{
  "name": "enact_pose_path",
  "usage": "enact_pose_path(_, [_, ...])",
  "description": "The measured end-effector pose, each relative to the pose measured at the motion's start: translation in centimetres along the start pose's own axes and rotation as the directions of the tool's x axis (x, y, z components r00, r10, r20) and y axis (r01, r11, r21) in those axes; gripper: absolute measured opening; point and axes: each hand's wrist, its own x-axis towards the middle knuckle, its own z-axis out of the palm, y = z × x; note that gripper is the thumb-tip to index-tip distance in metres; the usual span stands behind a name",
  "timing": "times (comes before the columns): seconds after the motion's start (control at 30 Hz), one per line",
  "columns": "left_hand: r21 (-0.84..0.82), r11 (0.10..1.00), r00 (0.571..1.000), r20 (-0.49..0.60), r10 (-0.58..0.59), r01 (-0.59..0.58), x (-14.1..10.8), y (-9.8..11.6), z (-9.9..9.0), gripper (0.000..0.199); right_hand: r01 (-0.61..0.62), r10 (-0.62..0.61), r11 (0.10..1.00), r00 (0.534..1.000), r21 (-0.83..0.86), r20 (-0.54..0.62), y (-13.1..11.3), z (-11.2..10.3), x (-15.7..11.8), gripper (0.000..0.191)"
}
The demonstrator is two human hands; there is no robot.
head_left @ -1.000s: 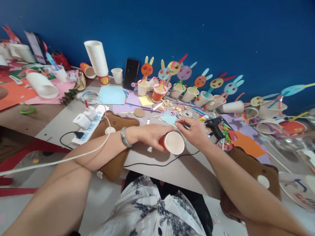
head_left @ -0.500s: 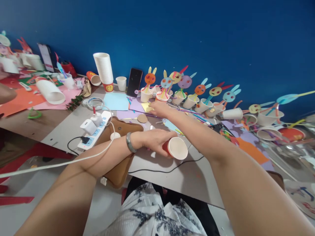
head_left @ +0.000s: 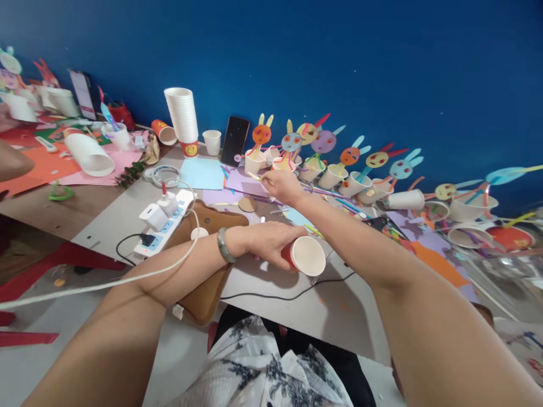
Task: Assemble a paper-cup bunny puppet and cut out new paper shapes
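Note:
A red paper cup (head_left: 309,256), its white mouth tilted toward the camera, is in the grip of my left hand (head_left: 274,243) over the near part of the table. Farther back, my right hand (head_left: 283,185) pinches a small yellow paper piece (head_left: 254,176) between thumb and fingers. That piece is above a purple sheet (head_left: 244,182), in front of a white cup that bears an orange rabbit face (head_left: 262,134). A light blue sheet (head_left: 202,173) lies to the left. A round brown disc (head_left: 247,204) rests nearer to me.
Rabbit-faced cups line the blue wall, with a phone (head_left: 235,141) and a tall cup stack (head_left: 182,116) to their left. A power strip (head_left: 168,223) and white cable lie left, by a brown cushion (head_left: 203,282). Another person's hand (head_left: 12,164) is at far left.
My right hand has lifted slightly off the purple sheet with the yellow piece, which lay flat there before. My left hand still holds the cup in nearly the same place.

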Motion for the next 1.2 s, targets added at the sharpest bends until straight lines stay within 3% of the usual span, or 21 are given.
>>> enact_pose_path(0.07, [0.0,1.0,0.999,-0.023,-0.026,0.026,-0.1,0.1,-0.2,0.057,-0.073,0.124,0.951,0.98,0.3,-0.157,1.0,-0.5,-1.8,0.03])
enact_pose_path(0.13, [-0.006,0.998,0.997,-0.053,-0.057,0.057,0.0,0.1,-0.4,0.055,-0.103,0.295,0.789,0.928,0.605,-0.226,2.2,-0.9,-4.0,0.019])
enact_pose_path(0.23, [-0.006,0.988,0.981,-0.117,-0.154,0.154,0.2,-0.2,-0.5,0.058,-0.096,0.506,0.461,0.845,0.882,-0.173,3.9,-1.7,-8.1,0.013])
enact_pose_path(0.33, [-0.04,0.967,0.938,-0.236,-0.252,0.25,0.6,-0.7,-0.5,0.063,-0.104,0.638,0.173,0.769,0.979,-0.031,5.3,-2.4,-12.4,0.02])
enact_pose_path(0.47, [-0.173,0.936,0.845,-0.402,-0.351,0.306,0.7,-1.2,-0.5,0.07,-0.139,0.689,0.072,0.723,0.988,0.052,5.9,-2.3,-17.4,0.032])
enact_pose_path(0.63, [-0.195,0.898,0.783,-0.44,-0.44,0.395,0.3,-1.1,-0.7,0.066,-0.233,0.686,-0.074,0.693,0.97,0.219,4.9,-0.1,-21.0,0.045])
enact_pose_path(0.73, [-0.161,0.865,0.758,-0.423,-0.496,0.476,0.3,-0.9,-0.7,0.077,-0.229,0.695,-0.065,0.688,0.971,0.208,4.4,1.1,-21.6,0.05])
enact_pose_path(0.83, [-0.143,0.855,0.751,-0.422,-0.508,0.498,0.5,-1.2,-0.6,0.108,-0.202,0.704,-0.013,0.694,0.979,0.152,4.4,1.9,-21.9,0.051])
enact_pose_path(0.93, [0.009,0.927,0.781,-0.541,-0.311,0.375,0.6,-1.6,-0.1,0.13,-0.201,0.701,0.084,0.708,0.976,0.086,4.5,2.4,-22.3,0.047])
enact_pose_path(0.97, [0.109,0.943,0.778,-0.599,-0.19,0.315,0.5,-1.6,0.2,0.127,-0.204,0.696,0.114,0.715,0.972,0.069,4.5,2.5,-22.5,0.045])
enact_pose_path(1.03, [0.361,0.916,0.73,-0.672,0.126,0.174,0.3,-1.2,0.8,0.101,-0.209,0.676,0.151,0.735,0.966,0.053,4.4,2.6,-22.9,0.043])
enact_pose_path(1.1, [0.602,0.799,0.696,-0.573,0.433,-0.001,0.0,-0.2,1.6,0.059,-0.211,0.643,0.165,0.763,0.963,0.057,4.0,2.6,-23.3,0.042])
enact_pose_path(1.13, [0.679,0.731,0.705,-0.482,0.521,-0.076,-0.1,0.4,2.0,0.041,-0.212,0.623,0.163,0.78,0.964,0.067,3.7,2.6,-23.4,0.043])
enact_pose_path(1.2, [0.742,0.648,0.769,-0.309,0.559,-0.173,-0.1,1.4,2.9,0.022,-0.212,0.575,0.145,0.813,0.967,0.092,3.1,2.4,-23.7,0.045])
